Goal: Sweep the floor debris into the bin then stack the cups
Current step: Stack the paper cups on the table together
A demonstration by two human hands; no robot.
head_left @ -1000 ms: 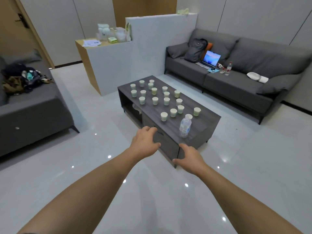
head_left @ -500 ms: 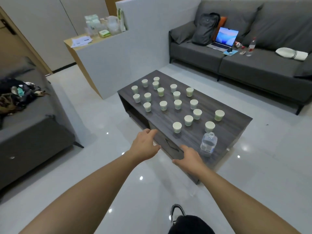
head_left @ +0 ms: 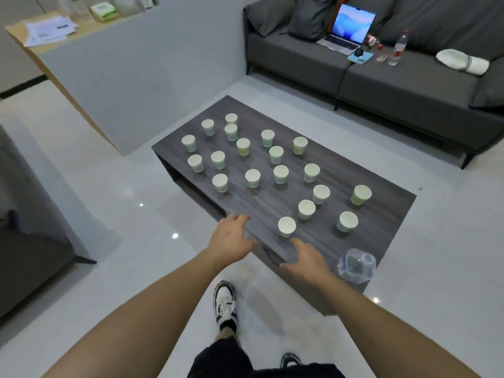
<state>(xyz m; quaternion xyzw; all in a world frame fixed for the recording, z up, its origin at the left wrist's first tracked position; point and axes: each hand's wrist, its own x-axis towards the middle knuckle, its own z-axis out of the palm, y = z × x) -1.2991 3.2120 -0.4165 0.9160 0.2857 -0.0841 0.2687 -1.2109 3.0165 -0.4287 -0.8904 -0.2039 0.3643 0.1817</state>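
Person's walked right up: both hands, left point(head_left: 231, 238) and right point(head_left: 306, 261), now reach over the table point(head_left: 381, 227) edge, nearest cup point(head_left: 287, 226) just ahead of the right fingertips.

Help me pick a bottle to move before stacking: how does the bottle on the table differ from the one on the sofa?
The table bottle has no cap or label that I can see; the sofa bottle has a red cap and red label. The table bottle stands at the table's near edge by the right hand; the sofa bottle stands far off beside the laptop. Both are clear plastic and upright.
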